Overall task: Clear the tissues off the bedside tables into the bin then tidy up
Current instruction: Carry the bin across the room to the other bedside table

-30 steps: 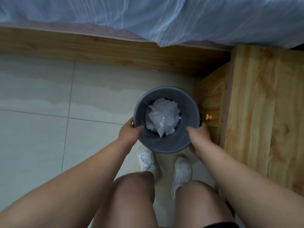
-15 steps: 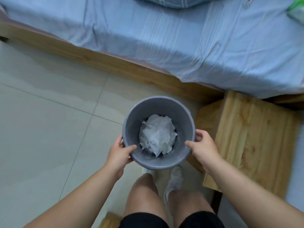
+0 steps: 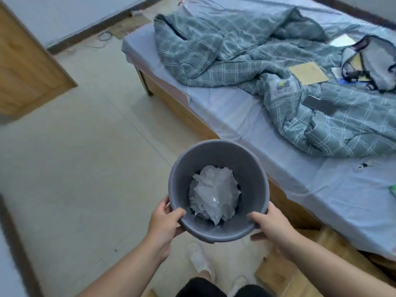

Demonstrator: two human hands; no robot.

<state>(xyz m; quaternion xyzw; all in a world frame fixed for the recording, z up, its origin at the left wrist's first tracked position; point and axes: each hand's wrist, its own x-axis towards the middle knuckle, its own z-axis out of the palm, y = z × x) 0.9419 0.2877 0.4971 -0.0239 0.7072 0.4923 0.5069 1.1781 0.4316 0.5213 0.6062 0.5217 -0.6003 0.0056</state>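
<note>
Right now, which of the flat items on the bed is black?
The black slab, possibly a phone, on the checked quilt, nearest the camera; the brown envelope and the white sheet beyond it are light paper.

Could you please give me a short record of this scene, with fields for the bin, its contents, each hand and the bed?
bin: round grey bin, held up beside the bed
contents: crumpled white tissues at the bottom
left: left hand grips the near rim, thumb inside
right: right hand grips the near rim, thumb inside
bed: checked quilt rumpled on a blue sheet; dark phone and brown envelope lie on the quilt
</note>
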